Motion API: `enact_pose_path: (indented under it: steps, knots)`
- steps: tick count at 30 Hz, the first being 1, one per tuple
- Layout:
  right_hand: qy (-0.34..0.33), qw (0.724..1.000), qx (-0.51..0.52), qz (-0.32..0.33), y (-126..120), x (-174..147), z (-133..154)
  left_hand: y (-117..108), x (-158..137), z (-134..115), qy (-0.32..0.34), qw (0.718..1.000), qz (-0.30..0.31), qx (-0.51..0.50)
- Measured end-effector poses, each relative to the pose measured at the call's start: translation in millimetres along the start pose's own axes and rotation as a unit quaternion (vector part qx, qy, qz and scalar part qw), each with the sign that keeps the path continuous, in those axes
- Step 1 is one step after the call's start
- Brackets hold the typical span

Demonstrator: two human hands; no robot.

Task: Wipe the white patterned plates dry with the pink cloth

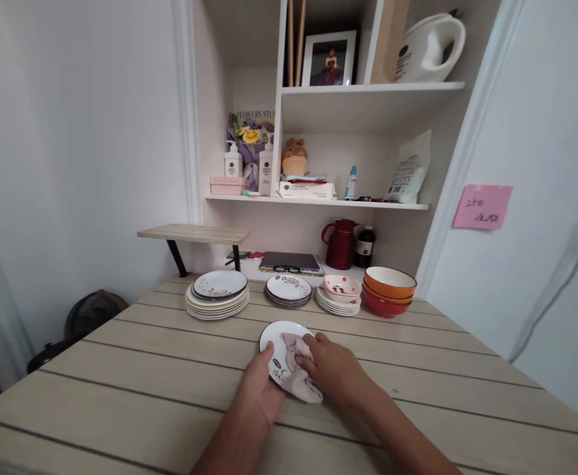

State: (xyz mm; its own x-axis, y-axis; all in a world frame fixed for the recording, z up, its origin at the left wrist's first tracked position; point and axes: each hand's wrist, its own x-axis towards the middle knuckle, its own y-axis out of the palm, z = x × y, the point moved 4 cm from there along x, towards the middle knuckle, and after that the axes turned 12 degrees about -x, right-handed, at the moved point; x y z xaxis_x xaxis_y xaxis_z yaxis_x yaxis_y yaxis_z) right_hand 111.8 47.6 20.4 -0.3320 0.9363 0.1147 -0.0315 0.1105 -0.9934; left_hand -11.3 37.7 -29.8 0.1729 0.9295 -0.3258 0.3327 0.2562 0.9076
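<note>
A small white plate point(273, 338) with a dark rim and a printed pattern is held over the front middle of the table. My left hand point(263, 382) grips its lower left edge, thumb on the top face and fingers hidden beneath. My right hand point(332, 364) is closed on a pale pinkish cloth point(299, 376), which lies bunched against the plate's face and hangs over its lower right edge. Behind them stands a stack of similar patterned plates point(289, 288).
On the wooden table point(170, 369), larger plates point(218, 300) are stacked left; small plates point(337, 307) carrying a pink bowl point(341, 287) and orange and red bowls point(388, 290) stand right. Behind are a raised wooden shelf point(194, 233), a laptop point(289, 261), a red jug point(340, 244) and a dark bottle point(365, 247).
</note>
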Motion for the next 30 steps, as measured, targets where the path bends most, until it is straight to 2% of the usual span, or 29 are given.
enact_pose_path:
  steps: [3, 7, 10, 14, 19, 23, 27, 30]
  knots:
    - [-0.039, 0.999, 0.008, 0.008, 1.6, -6.9, 14.2, -5.1, 3.4, 2.1, -0.025, 1.000, -0.008, 0.016]
    - [-0.098, 0.991, 0.089, -0.028, 3.7, -5.0, 28.5, -5.9, 7.0, 5.5, -0.050, 0.999, -0.006, 0.021]
    - [-0.064, 0.991, 0.106, -0.039, 9.1, 7.7, 20.9, -3.0, 5.6, 3.9, -0.005, 1.000, -0.007, 0.006]
    - [-0.004, 0.996, 0.082, -0.018, 13.8, 18.8, -7.3, 1.5, -1.5, 3.7, 0.025, 0.999, -0.031, 0.016]
    - [-0.052, 0.996, 0.077, 0.015, 11.3, 8.1, -22.2, 5.6, -5.8, 5.4, -0.001, 0.999, -0.038, 0.033]
    - [-0.074, 0.995, 0.068, 0.012, 9.2, 1.3, -12.6, 5.4, -6.6, 3.3, 0.012, 0.998, -0.046, 0.044]
    - [-0.106, 0.989, 0.105, -0.012, 10.4, 4.9, 3.0, 3.6, -5.5, 3.1, 0.019, 0.998, -0.039, 0.046]
    - [-0.097, 0.986, 0.127, -0.037, 13.8, 12.8, 7.1, 2.6, -3.5, 3.6, 0.018, 0.999, -0.023, 0.014]
